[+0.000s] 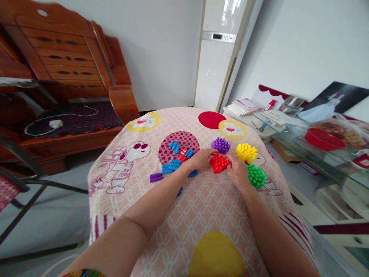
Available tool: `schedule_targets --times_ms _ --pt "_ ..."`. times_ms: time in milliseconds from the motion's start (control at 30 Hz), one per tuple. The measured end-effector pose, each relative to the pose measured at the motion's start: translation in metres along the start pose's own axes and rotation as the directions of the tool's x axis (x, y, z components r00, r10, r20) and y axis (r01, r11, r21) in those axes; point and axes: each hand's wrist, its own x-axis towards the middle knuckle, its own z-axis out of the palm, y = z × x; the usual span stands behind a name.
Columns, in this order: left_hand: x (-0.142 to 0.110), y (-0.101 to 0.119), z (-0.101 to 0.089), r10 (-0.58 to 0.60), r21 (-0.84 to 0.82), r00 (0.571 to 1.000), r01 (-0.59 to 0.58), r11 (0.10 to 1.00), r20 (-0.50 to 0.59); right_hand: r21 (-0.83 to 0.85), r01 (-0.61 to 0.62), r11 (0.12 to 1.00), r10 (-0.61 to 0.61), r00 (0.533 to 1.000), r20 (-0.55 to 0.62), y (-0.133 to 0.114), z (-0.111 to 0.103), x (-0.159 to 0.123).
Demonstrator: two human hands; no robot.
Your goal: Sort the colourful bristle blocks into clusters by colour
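A cluster of red bullet-shaped plastic pegs (220, 163) stands upright on the cloth-covered table between my hands. My left hand (204, 158) is closed, its fingertips pressed against the cluster's left side. On the right side, my right hand (238, 172) holds the pegs with bent fingers; its thumb is partly hidden. Behind the red cluster is a purple peg cluster (220, 145). Yellow pegs (246, 153) and green pegs (256, 176) stand grouped by my right hand. Loose blue pegs (172, 166) lie left of my left forearm, with a few red ones (183, 152) and purple ones (156, 177).
A patterned cloth covers the round table (213, 215). To the left stand a wooden bench (69, 69) and a metal-legged chair (37, 181). A glass shelf (291, 134) at the right carries papers, a red bowl (324, 138) and a photo. A tall white cabinet-like unit (215, 65) stands behind.
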Motion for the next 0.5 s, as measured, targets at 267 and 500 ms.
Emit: schedule_targets --times_ms 267,500 --pt "-0.009 -0.011 -0.037 -0.124 -0.015 0.990 0.124 0.992 -0.066 0.013 0.003 1.000 -0.003 1.000 -0.011 0.004 0.003 0.000" --pt "-0.042 -0.046 -0.093 -0.319 0.323 0.948 0.300 0.897 0.005 -0.004 -0.012 1.000 0.012 1.000 -0.003 0.003 0.003 0.000"
